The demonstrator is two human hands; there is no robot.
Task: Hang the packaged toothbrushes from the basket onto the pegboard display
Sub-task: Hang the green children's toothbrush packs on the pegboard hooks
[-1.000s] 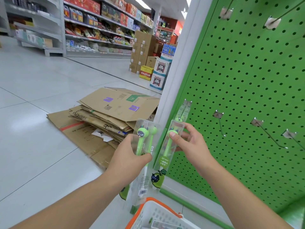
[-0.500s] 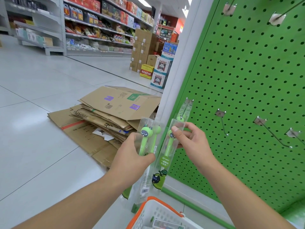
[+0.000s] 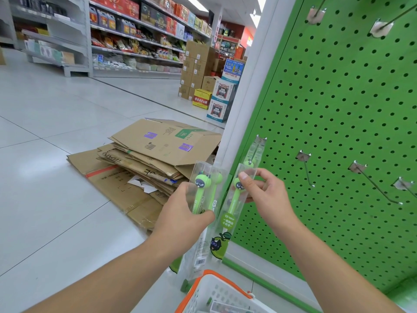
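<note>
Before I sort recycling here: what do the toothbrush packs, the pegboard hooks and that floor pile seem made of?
Toothbrush packs: clear glossy plastic sleeves, likely; the green brushes show through and the edges glint.
Pegboard hooks: bare metal wire on small plates, by the grey sheen.
Floor pile: flattened brown corrugated cardboard, matte, with printed labels and tape.

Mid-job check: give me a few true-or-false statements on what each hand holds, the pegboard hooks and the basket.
1. The left hand holds packaged toothbrushes. True.
2. The right hand is empty. False: it pinches a single toothbrush pack.
3. One pack already hangs on the leftmost hook of the pegboard. True.
4. Every hook is full. False: the next hook is bare.
5. The basket is blue. False: white with an orange rim.
</note>
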